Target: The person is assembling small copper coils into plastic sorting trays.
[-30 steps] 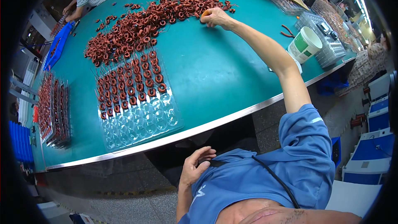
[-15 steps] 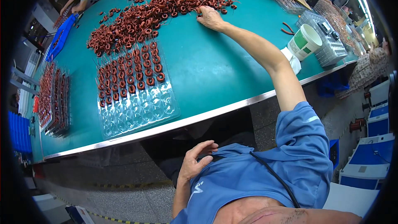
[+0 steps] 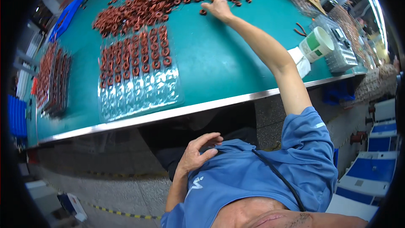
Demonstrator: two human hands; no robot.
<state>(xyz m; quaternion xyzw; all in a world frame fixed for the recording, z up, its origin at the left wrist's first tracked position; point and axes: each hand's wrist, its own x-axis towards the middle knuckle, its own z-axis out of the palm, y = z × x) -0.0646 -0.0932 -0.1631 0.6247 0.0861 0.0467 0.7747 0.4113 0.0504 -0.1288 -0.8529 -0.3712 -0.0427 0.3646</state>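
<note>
Green bench (image 3: 219, 61) carries a toroidal-coil pile (image 3: 158, 2); right hand (image 3: 220, 8) at its edge, pinch unclear; left hand (image 3: 197, 154) apart, loosely spread; tangling could scatter it.

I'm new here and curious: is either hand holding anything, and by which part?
The left hand holds nothing visible. The right hand is at the pile of reddish rings; whether it grips one cannot be told.

Worktable (image 3: 228, 69): broad green top, bright metal front edge. Floor (image 3: 145, 194): grey, speckled; yellow-and-black striped tape (image 3: 122, 213) runs along it. Lighting: bright strip light (image 3: 373, 5), upper right. Blue-and-white cabinets (image 3: 371, 169) stand at right.
</note>
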